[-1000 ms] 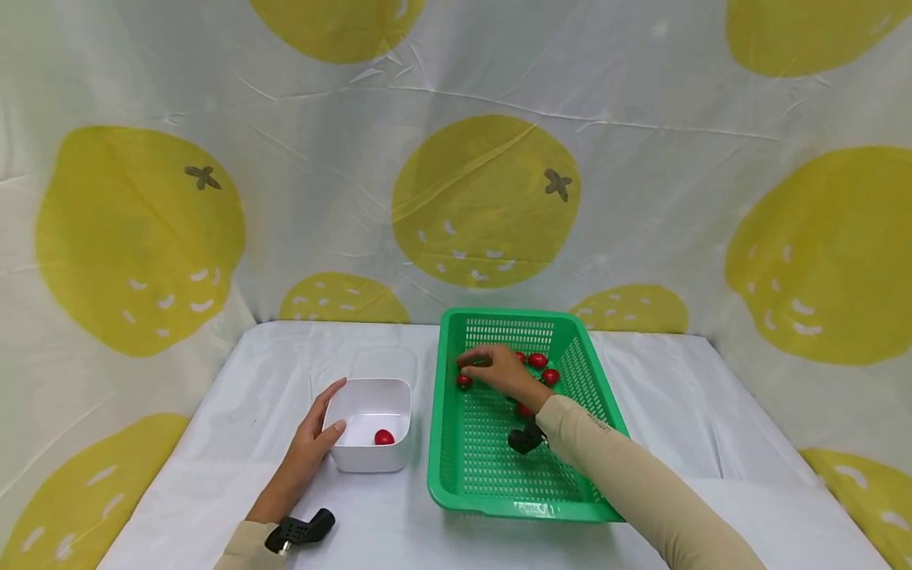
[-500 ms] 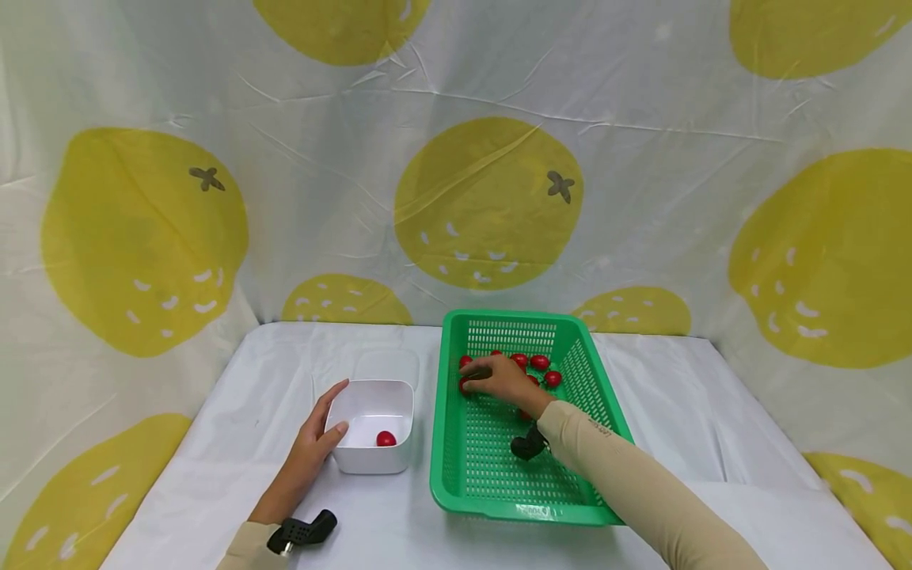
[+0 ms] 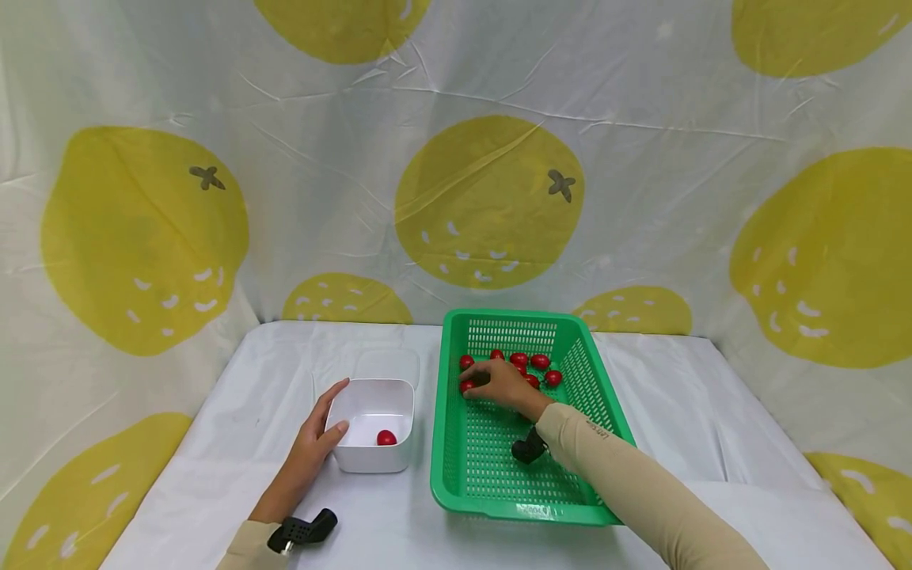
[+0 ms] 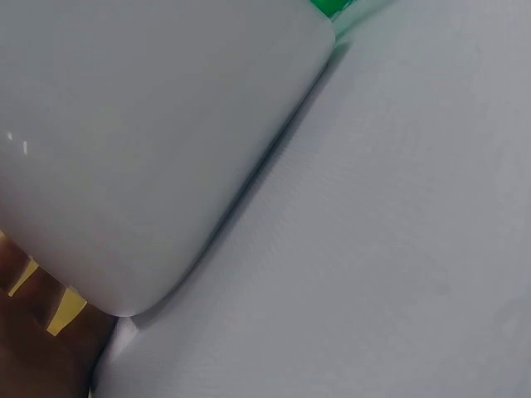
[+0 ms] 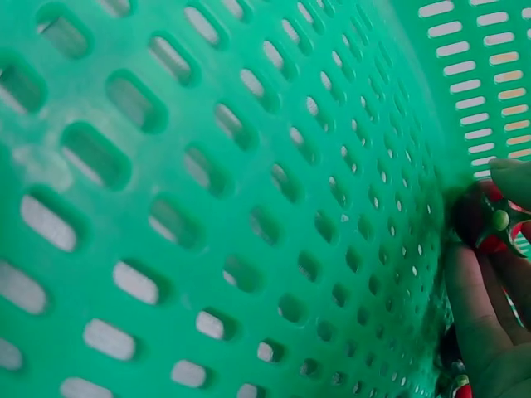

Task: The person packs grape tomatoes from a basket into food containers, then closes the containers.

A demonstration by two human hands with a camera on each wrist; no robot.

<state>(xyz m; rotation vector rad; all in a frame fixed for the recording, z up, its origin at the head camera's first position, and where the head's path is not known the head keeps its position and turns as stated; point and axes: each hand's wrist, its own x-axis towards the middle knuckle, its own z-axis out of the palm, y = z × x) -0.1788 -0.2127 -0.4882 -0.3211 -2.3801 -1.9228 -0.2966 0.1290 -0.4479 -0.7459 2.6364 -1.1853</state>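
pinches one small red tomato [image 5: 474, 217] in the right hand [image 3: 504, 384], between thumb and fingers, inside the green basket [image 3: 527, 511], near the left wall; cannot tell whether touching the mesh. with the left hand [image 3: 311, 439], well apart from the right, grips the white box [image 3: 370, 461] at its left side, apparently with the thumb over the rim. should handle as light and fairly firm, slippery on the glossy skin, easily split under a hard squeeze; best held round the plump middle, away from the green stem [image 5: 499, 220], with soft fingertips. must reckon with the basket's raised rim on the left and the slim gap between basket and box; has open room straight above both. leaves less space toward the basket's far end, among more red tomatoes [image 3: 540, 362], than toward the near end. inside the box, shows another tomato [image 3: 386, 438] beside the near wall, with room on the left and far sides. farther out, adds a see-through lid [image 3: 387, 365] lying on the white cloth [image 3: 385, 526] just beyond the box, and behind all, a curtain [image 3: 321, 182] with yellow lemons [image 3: 484, 214].
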